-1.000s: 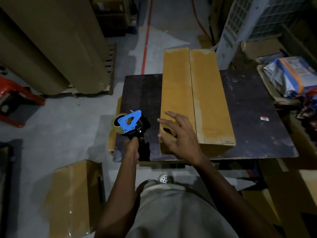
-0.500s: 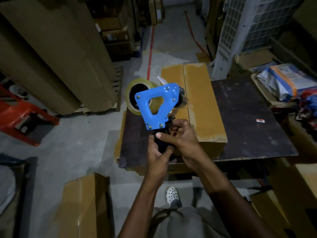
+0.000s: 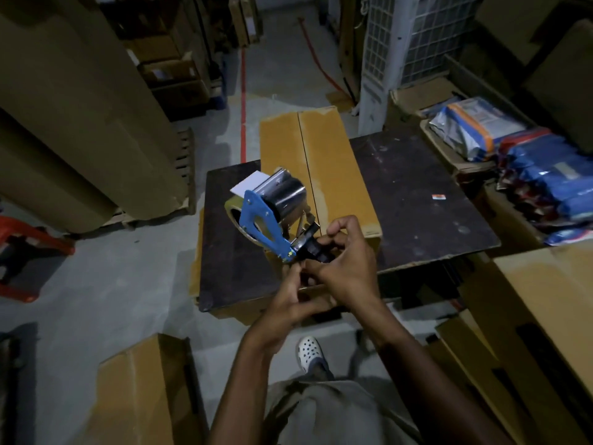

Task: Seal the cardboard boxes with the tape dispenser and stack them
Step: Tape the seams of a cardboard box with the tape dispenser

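Note:
A long cardboard box (image 3: 333, 162) lies on the dark table (image 3: 414, 200) with its two top flaps closed and the seam bare. Above the box's near end I hold a blue tape dispenser (image 3: 263, 213) tipped on its side, its roll of clear tape to the left. My right hand (image 3: 346, 264) is wrapped around the black handle. My left hand (image 3: 288, 297) sits just under it, fingers at the handle's base.
A cardboard box (image 3: 141, 393) lies on the floor at lower left and more boxes (image 3: 539, 309) stand at lower right. Blue packaged goods (image 3: 545, 178) pile up at the right. Tall cardboard sheets (image 3: 80, 101) lean at left, beside a red stool (image 3: 29, 245).
The dispenser rose from the table's left edge in my left hand. My right hand left the box and took the handle. The dispenser has since tipped over to the left.

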The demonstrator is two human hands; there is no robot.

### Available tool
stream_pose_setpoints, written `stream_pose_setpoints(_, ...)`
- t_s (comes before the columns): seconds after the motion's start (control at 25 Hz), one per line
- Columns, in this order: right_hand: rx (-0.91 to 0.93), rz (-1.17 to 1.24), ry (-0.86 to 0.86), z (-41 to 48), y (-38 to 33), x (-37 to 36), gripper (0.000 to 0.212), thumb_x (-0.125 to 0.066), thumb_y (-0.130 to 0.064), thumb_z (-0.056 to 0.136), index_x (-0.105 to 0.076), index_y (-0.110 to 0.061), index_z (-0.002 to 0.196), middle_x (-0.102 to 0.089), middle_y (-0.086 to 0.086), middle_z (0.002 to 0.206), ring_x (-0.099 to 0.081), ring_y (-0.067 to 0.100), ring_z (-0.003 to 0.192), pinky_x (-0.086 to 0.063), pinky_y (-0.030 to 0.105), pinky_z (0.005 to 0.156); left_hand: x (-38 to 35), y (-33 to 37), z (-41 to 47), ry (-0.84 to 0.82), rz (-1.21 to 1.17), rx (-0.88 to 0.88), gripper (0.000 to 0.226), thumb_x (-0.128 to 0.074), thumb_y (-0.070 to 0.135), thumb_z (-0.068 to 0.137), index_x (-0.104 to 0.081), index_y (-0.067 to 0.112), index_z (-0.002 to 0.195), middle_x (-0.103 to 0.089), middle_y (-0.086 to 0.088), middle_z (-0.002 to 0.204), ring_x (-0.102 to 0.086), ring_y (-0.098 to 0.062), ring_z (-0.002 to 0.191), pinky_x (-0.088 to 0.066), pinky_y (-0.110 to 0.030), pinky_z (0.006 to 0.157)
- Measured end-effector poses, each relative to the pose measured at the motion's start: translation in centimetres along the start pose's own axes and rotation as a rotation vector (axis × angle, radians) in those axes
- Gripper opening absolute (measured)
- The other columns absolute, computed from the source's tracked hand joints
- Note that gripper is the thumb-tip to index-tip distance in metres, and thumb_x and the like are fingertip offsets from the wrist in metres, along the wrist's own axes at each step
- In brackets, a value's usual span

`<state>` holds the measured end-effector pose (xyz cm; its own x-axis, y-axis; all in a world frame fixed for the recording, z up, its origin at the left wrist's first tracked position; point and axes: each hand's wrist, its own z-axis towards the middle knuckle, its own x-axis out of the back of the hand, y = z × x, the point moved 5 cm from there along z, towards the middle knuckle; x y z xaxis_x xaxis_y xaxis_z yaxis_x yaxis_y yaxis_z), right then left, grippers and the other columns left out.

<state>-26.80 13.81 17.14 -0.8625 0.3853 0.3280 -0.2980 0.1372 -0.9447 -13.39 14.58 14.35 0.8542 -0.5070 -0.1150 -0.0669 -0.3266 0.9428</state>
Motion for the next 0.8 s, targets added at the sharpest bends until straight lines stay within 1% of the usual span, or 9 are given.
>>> stream_pose_setpoints(0.04, 0.019, -0.021, 0.003, -0.3, 0.3, 0.3, 0.064, -0.091, -0.014, 0.064, -0.042, -0.035, 0.099, -0.071, -0.015, 0.087, -0.069, 0.003, 0.084, -0.06, 0.04, 0.076, 0.9, -0.5, -0.4, -0.018, -0.097, -0.005, 0.066, -0.083, 0.018, 0.079, -0.05, 0.014, 0.136, -0.058, -0.013, 0.138, -0.062, -0.016, 0.123, -0.055, -0.043, 0.097)
stream_pose_setpoints(0.12, 0.053, -0.055, 0.003, -0.6, 0.6, 0.7, 0.064, -0.092, -0.018, 0.065, -0.04, -0.034, 0.098, -0.072, -0.015, 0.088, -0.069, 0.001, 0.084, -0.059, 0.039, 0.076, 3.0, -1.2, -0.4, 0.098, -0.4, 0.032, 0.107, -0.098, 0.042, 0.058, -0.044, 0.006, 0.143, -0.054, -0.023, 0.144, -0.057, -0.036, 0.129, -0.049, -0.066, 0.099)
stream_pose_setpoints(0.2, 0.098, -0.075, 0.008, -0.8, 0.9, 1.1, 0.064, -0.093, -0.018, 0.064, -0.041, -0.034, 0.097, -0.071, -0.016, 0.089, -0.068, -0.002, 0.086, -0.059, 0.037, 0.077, 4.5, -1.5, 0.6, 0.206, -0.717, 0.024, 0.13, -0.1, 0.054, 0.038, -0.041, 0.015, 0.147, -0.056, -0.023, 0.139, -0.057, -0.039, 0.127, -0.044, -0.075, 0.096)
stream_pose_setpoints(0.24, 0.122, -0.085, 0.007, -0.9, 1.1, 1.1, 0.063, -0.093, -0.016, 0.063, -0.042, -0.033, 0.097, -0.07, -0.017, 0.089, -0.068, -0.002, 0.088, -0.06, 0.036, 0.077, 4.9, -1.1, 1.3, 0.211, -0.829, -0.034, 0.13, -0.099, 0.055, 0.036, -0.043, 0.017, 0.147, -0.06, -0.021, 0.134, -0.057, -0.038, 0.126, -0.04, -0.076, 0.1)
stream_pose_setpoints(0.32, 0.156, -0.109, -0.01, -1.1, 1.6, 1.0, 0.06, -0.091, -0.011, 0.064, -0.044, -0.032, 0.095, -0.066, -0.019, 0.091, -0.068, 0.001, 0.091, -0.06, 0.034, 0.073, 4.7, 0.8, 2.1, 0.146, -0.979, -0.163, 0.117, -0.099, 0.051, 0.044, -0.054, 0.014, 0.145, -0.066, -0.017, 0.13, -0.057, -0.037, 0.126, -0.039, -0.066, 0.108)
stream_pose_setpoints(0.44, 0.149, -0.201, -0.062, -0.9, 1.7, 0.7, 0.055, -0.085, -0.01, 0.069, -0.043, -0.032, 0.097, -0.061, -0.016, 0.099, -0.065, 0.014, 0.092, -0.051, 0.027, 0.064, 3.6, 2.6, 2.5, 0.097, -1.062, -0.293, 0.079, -0.102, 0.036, 0.046, -0.077, 0.012, 0.116, -0.07, -0.015, 0.123, -0.068, -0.033, 0.113, -0.061, -0.047, 0.086)
stream_pose_setpoints(0.52, 0.106, -0.29, -0.074, -0.2, 1.9, 0.9, 0.053, -0.084, -0.017, 0.07, -0.042, -0.032, 0.099, -0.061, -0.01, 0.104, -0.062, 0.018, 0.091, -0.046, 0.03, 0.067, 3.0, 2.5, 2.9, 0.149, -0.978, -0.306, 0.066, -0.102, 0.039, 0.043, -0.082, 0.02, 0.103, -0.073, -0.011, 0.119, -0.07, -0.03, 0.109, -0.058, -0.049, 0.094)
stream_pose_setpoints(0.64, 0.068, -0.409, -0.156, 0.8, 2.1, 1.5, 0.045, -0.081, -0.023, 0.074, -0.043, -0.03, 0.098, -0.052, -0.008, 0.103, -0.057, 0.018, 0.089, -0.045, 0.033, 0.068, 2.4, 1.7, 3.6, 0.146, -0.989, -0.287, 0.074, -0.1, 0.043, 0.047, -0.079, 0.017, 0.113, -0.069, -0.012, 0.126, -0.065, -0.033, 0.119, -0.042, -0.055, 0.111)
stream_pose_setpoints(0.8, 0.135, -0.438, -0.387, 0.6, 2.0, 2.2, 0.044, -0.075, -0.018, 0.08, -0.037, -0.027, 0.099, -0.045, -0.013, 0.091, -0.049, 0.012, 0.079, -0.038, 0.035, 0.064, 1.8, 1.4, 4.3, 0.115, -1.001, -0.273, 0.096, -0.099, 0.046, 0.05, -0.066, 0.012, 0.133, -0.064, -0.015, 0.134, -0.056, -0.037, 0.13, -0.04, -0.057, 0.112)
